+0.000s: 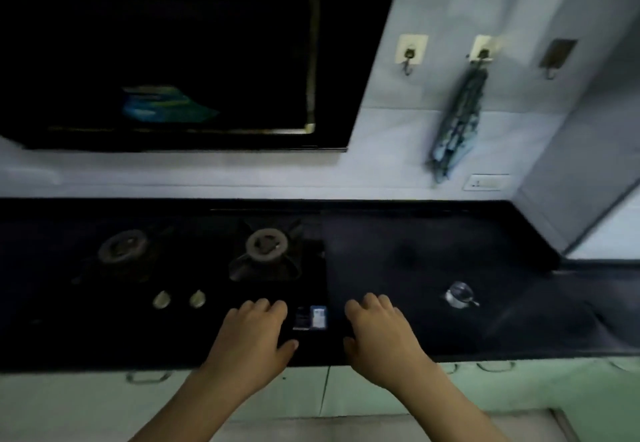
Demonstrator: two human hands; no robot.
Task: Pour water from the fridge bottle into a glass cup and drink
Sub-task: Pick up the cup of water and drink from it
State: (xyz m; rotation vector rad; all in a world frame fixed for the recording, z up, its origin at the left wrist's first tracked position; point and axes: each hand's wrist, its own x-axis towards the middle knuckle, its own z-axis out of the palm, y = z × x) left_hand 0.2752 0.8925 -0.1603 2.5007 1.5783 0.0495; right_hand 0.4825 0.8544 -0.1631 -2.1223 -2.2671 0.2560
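Step in hand: fetching what the task needs. No fridge and no fridge bottle are in view, so nothing can be poured yet. Turn away from the black stone tabletop [415, 251], go to the fridge, and grip the bottle round its body, not its cap. Carry it upright. Set it down to the right of the black glass gas hob [207, 268], well away from the burners.

A small shiny rounded vessel [460, 294] stands on the tabletop, well apart from the hands on their right. It may be the glass cup, but blur and dim light prevent a firm reading. Confirm before pouring.

Hand state:
- The left hand [254, 332] lies palm down at the front edge of the hob, fingers loosely curled, holding nothing.
- The right hand [377, 330] lies palm down over the tabletop just right of the hob, fingers loosely curled, holding nothing.

Whether the fingertips touch the surface or hover just above it cannot be told.
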